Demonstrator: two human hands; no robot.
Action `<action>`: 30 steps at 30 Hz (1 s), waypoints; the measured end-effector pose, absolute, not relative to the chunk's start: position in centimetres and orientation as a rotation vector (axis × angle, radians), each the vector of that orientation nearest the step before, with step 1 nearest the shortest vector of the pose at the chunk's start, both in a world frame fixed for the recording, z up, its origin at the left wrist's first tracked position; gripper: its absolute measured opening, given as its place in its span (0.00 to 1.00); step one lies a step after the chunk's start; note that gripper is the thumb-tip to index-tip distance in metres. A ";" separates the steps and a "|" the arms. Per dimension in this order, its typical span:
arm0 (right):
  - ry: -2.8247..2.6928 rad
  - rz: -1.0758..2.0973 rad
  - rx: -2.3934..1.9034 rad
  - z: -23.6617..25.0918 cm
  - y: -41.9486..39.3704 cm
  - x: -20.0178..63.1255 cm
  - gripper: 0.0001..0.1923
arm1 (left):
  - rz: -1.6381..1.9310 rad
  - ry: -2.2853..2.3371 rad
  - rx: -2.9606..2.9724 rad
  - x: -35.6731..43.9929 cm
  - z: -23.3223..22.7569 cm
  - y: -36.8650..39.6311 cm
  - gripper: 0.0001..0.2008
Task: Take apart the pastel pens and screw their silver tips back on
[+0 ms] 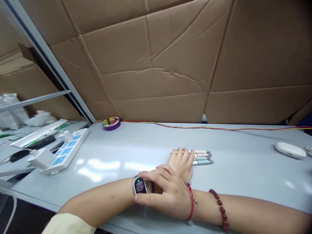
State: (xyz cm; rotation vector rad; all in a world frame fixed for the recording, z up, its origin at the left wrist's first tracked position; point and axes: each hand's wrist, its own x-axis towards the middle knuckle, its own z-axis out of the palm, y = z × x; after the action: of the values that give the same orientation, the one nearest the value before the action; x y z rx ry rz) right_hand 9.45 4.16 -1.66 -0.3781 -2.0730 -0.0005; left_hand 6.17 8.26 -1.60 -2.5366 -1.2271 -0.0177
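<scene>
Pens (201,156): three thin round pens are lying side by side on the table, tips pointing right. One is cream, one pink, one light blue. Their left ends are hiding under the left hand.
Left hand (181,162): it is lying flat on the pens with fingers straight, pressing down on them and not curling around them.
Watch (139,185): a small dark square screen with a shiny rim is sitting on the left wrist. It is glowing a little.
Right hand (163,195): it is crossing over the left wrist. Its thumb and fingers are pinching the watch at its sides.
Bracelets: a thin red string (190,203) and a row of round dark red beads (220,208) are circling the right arm.
Table (136,152): smooth, shiny and light grey, with lights shining off it.
Tape (111,123): a purple roll is sitting at the far edge.
Wire (219,128): red and yellow, running along the far edge.
Case (290,150): white, smooth and rounded, far to the right.
Power strip (64,151): long, white and blue, at the left, with white plugs sticking in it.
Cardboard (170,58): brown creased sheets are standing behind the table like a wall.
</scene>
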 end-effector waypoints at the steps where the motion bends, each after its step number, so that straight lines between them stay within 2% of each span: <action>1: -2.079 -0.024 -0.364 -1.6 4.2 9.5 0.07 | -0.024 -1.214 -2.544 6.2 -1.6 8.2 0.20; 9: -2.149 -0.041 -0.343 -1.6 4.6 9.8 0.13 | -0.066 -1.212 -2.559 6.1 -1.9 8.3 0.23; 15: -2.171 -0.013 -0.335 -1.5 4.5 9.8 0.07 | -0.086 -1.214 -2.557 6.2 -2.2 8.3 0.23; 20: -2.148 0.097 -0.329 -1.4 4.6 9.9 0.14 | -0.072 -1.225 -2.558 6.2 -2.0 8.2 0.23; 24: -2.138 0.059 -0.328 -1.3 4.6 9.8 0.19 | -0.058 -1.215 -2.565 6.1 -1.9 8.2 0.23; 26: -2.152 0.040 -0.335 -1.3 4.6 9.9 0.18 | -0.059 -1.218 -2.560 6.1 -1.9 8.3 0.23; 30: -2.158 0.026 -0.334 -1.4 4.4 10.0 0.07 | -0.064 -1.225 -2.546 6.1 -2.1 8.2 0.24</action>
State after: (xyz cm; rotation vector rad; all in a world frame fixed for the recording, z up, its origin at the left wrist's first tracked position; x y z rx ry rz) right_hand 9.99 4.43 -1.40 -0.3344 -2.1578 0.0256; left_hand 6.14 8.21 -2.08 -2.5456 -1.2251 -0.0643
